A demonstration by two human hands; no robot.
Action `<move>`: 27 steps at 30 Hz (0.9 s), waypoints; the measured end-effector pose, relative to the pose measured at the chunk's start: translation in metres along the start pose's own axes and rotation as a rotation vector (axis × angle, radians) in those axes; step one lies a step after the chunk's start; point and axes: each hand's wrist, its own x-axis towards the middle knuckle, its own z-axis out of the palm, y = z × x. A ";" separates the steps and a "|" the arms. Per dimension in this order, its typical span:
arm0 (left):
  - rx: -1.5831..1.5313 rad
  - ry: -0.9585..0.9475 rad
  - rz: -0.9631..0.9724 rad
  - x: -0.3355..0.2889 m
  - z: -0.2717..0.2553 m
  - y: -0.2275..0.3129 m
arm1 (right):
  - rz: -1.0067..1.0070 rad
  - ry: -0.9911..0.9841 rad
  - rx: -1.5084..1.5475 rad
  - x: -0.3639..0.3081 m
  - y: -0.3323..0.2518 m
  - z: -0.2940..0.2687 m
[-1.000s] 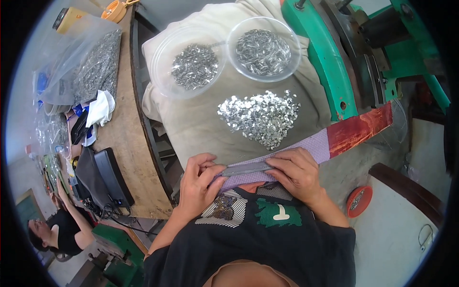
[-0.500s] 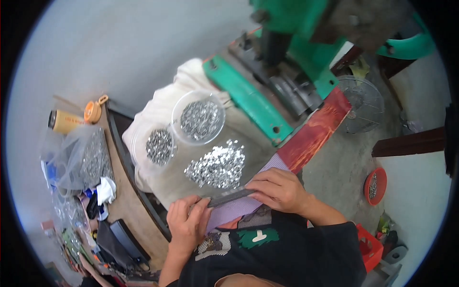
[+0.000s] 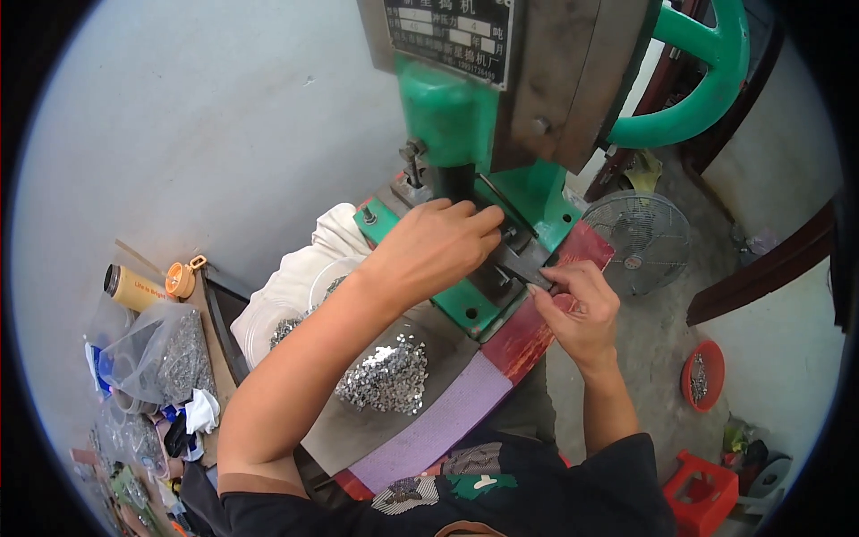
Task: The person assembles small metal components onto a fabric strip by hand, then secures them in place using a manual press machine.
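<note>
A green press [image 3: 447,107] stands in front of me, with a grey metal die on its base. My left hand [image 3: 443,237] reaches across to the die, palm down, with its fingers curled over it. Their tips are hidden, so what they grip cannot be seen. On the right, my right hand [image 3: 582,309] pinches the near end of a flat grey metal bar [image 3: 524,266] at the die. Below my left forearm lies a pile of small shiny metal pieces [image 3: 385,376] on a grey mat [image 3: 335,438]. Two clear tubs of metal pieces are partly hidden behind that forearm.
A purple textured strip [image 3: 429,416] edges the bench. At the left are a yellow bottle [image 3: 130,286] and a bag of metal pieces [image 3: 183,349]. A fan [image 3: 637,237], a red bowl [image 3: 704,376] and a red stool [image 3: 702,492] stand on the right.
Both hands have left the dark strip at the mat's front edge and moved forward to the press die. My left forearm now crosses over the tubs. The view has shifted toward the press.
</note>
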 end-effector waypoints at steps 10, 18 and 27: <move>-0.005 -0.110 0.119 0.014 -0.002 0.018 | 0.173 -0.032 0.028 -0.028 -0.028 -0.014; 0.166 -0.152 0.123 0.008 -0.014 0.009 | 0.176 0.006 0.080 -0.012 -0.029 0.020; 0.075 -0.070 0.103 0.013 -0.012 0.015 | 0.112 0.216 0.147 -0.002 0.015 0.015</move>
